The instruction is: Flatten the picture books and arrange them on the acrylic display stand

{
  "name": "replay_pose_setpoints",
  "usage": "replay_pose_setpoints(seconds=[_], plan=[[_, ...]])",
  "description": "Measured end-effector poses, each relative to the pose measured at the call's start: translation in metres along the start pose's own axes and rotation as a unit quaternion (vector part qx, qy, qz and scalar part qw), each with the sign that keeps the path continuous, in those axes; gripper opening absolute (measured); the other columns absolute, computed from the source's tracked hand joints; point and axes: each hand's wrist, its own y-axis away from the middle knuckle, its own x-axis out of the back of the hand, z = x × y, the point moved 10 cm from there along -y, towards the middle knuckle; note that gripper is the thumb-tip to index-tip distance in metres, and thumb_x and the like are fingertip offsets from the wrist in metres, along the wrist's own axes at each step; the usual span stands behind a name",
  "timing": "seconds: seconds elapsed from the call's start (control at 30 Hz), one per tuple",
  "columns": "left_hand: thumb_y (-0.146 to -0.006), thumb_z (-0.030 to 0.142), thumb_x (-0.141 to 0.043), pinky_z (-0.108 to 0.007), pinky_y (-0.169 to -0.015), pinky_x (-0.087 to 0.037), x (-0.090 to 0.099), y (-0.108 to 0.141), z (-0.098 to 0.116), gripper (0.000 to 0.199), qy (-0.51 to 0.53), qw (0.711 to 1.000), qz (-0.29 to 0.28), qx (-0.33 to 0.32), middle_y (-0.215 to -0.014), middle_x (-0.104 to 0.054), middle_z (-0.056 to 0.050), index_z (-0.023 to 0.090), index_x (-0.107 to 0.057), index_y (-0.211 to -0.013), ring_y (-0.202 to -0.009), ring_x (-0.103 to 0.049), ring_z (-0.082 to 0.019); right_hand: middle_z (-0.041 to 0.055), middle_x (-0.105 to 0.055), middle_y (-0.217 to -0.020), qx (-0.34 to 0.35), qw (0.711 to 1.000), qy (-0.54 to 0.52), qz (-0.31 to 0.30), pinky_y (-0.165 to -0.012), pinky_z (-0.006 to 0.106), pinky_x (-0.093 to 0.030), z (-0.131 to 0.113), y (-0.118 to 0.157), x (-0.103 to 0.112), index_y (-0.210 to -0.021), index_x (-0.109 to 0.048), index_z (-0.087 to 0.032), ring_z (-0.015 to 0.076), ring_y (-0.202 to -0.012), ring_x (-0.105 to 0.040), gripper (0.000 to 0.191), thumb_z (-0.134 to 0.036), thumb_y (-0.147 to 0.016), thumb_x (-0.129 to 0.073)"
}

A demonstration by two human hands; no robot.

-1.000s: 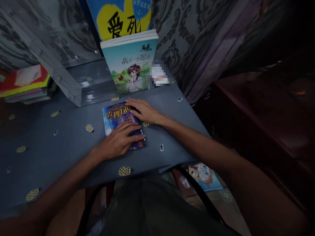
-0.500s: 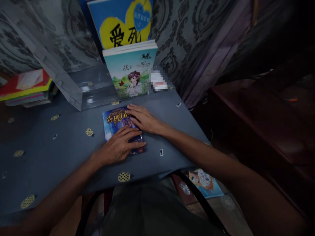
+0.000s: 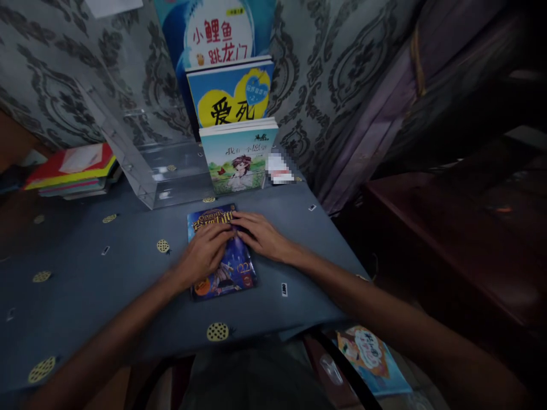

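A dark blue book with gold lettering lies flat on the cloth-covered table, cover up. My left hand rests across the middle of its cover, fingers stretched toward the right. On the book's upper right edge lies my right hand, its fingers pointing left and nearly meeting those of my left hand. Neither hand is closed round anything. Part of the title is hidden under my fingers.
Behind the book, a clear acrylic stand holds tiered picture books. A pile of colourful books sits at the back left. Another book lies below the table's right edge, near a dark red piece of furniture.
My left hand has slid up the cover, baring the book's lower part. My right hand stays at the upper right edge. The view has tilted up, showing more of the stand.
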Motion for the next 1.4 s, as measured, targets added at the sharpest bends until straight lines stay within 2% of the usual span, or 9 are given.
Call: replay_pose_setpoints(seconds=[0.13, 0.23, 0.5, 0.77, 0.97, 1.13, 1.3, 1.4], plan=[[-0.099, 0.019, -0.045, -0.052, -0.107, -0.049, -0.005, -0.016, -0.032, 0.027, -0.037, 0.998, -0.012, 0.051, -0.129, -0.065, -0.013, 0.019, -0.062, -0.121, -0.125, -0.060, -0.027, 0.0146, -0.057, -0.149, -0.025, 1.000, 0.006, -0.007, -0.116, 0.053, -0.041, 0.018, -0.020, -0.003, -0.136, -0.060, -0.019, 0.0257, -0.140, -0.051, 0.037, -0.025, -0.100, -0.052], [-0.098, 0.018, -0.045, -0.051, -0.107, -0.049, -0.010, -0.027, -0.042, 0.025, -0.049, 0.996, -0.025, 0.067, -0.127, -0.066, -0.013, 0.020, -0.061, -0.116, -0.124, -0.059, -0.027, 0.0165, -0.058, -0.146, -0.047, 0.999, 0.009, 0.002, -0.116, 0.052, -0.040, 0.031, -0.031, -0.003, -0.133, -0.062, -0.015, 0.0269, -0.138, -0.052, 0.037, -0.026, -0.100, -0.052], [-0.100, 0.019, -0.042, -0.051, -0.105, -0.050, -0.011, -0.031, -0.038, 0.021, -0.065, 0.996, -0.021, 0.061, -0.125, -0.066, -0.013, 0.019, -0.060, -0.111, -0.122, -0.060, -0.026, 0.0149, -0.067, -0.132, -0.025, 0.999, -0.022, 0.032, -0.109, 0.053, -0.046, 0.035, -0.036, 0.003, -0.133, -0.060, -0.015, 0.0282, -0.124, -0.058, 0.039, -0.025, -0.096, -0.052], [-0.101, 0.019, -0.043, -0.054, -0.108, -0.048, -0.014, -0.028, -0.041, 0.027, -0.066, 0.996, -0.025, 0.059, -0.133, -0.064, -0.015, 0.018, -0.061, -0.122, -0.127, -0.058, -0.028, 0.0178, -0.061, -0.140, -0.037, 0.998, 0.045, 0.013, -0.111, 0.056, -0.044, 0.030, -0.029, 0.000, -0.140, -0.055, -0.013, 0.0302, -0.131, -0.052, 0.043, -0.026, -0.100, -0.046], [-0.100, 0.018, -0.045, -0.052, -0.109, -0.048, -0.015, -0.026, -0.042, 0.027, -0.069, 0.996, -0.023, 0.056, -0.134, -0.065, -0.016, 0.016, -0.061, -0.121, -0.129, -0.058, -0.028, 0.0224, -0.060, -0.139, -0.048, 0.995, 0.082, 0.000, -0.112, 0.054, -0.045, 0.028, -0.023, 0.001, -0.139, -0.056, -0.005, 0.0322, -0.131, -0.052, 0.046, -0.030, -0.103, -0.044], [-0.100, 0.018, -0.046, -0.052, -0.108, -0.049, -0.015, -0.026, -0.041, 0.026, -0.075, 0.996, -0.022, 0.053, -0.135, -0.065, -0.016, 0.016, -0.061, -0.121, -0.129, -0.059, -0.028, 0.0177, -0.063, -0.137, -0.037, 0.995, 0.086, 0.013, -0.111, 0.054, -0.047, 0.022, -0.019, 0.002, -0.139, -0.057, -0.012, 0.0298, -0.130, -0.054, 0.042, -0.029, -0.103, -0.044], [-0.100, 0.019, -0.047, -0.052, -0.106, -0.050, -0.015, -0.026, -0.042, 0.030, -0.079, 0.996, -0.018, 0.041, -0.134, -0.065, -0.016, 0.015, -0.061, -0.126, -0.127, -0.060, -0.028, 0.0199, -0.063, -0.135, -0.044, 0.997, 0.068, 0.009, -0.110, 0.055, -0.047, 0.017, -0.011, -0.001, -0.139, -0.058, -0.011, 0.0315, -0.130, -0.055, 0.043, -0.029, -0.103, -0.042], [-0.100, 0.020, -0.047, -0.053, -0.108, -0.049, -0.016, -0.025, -0.044, 0.032, -0.066, 0.997, -0.020, 0.044, -0.135, -0.065, -0.015, 0.017, -0.062, -0.128, -0.129, -0.059, -0.028, 0.0169, -0.064, -0.135, -0.040, 0.997, 0.067, 0.014, -0.111, 0.055, -0.047, 0.014, -0.007, -0.001, -0.140, -0.058, -0.014, 0.0306, -0.128, -0.056, 0.043, -0.029, -0.104, -0.040]])
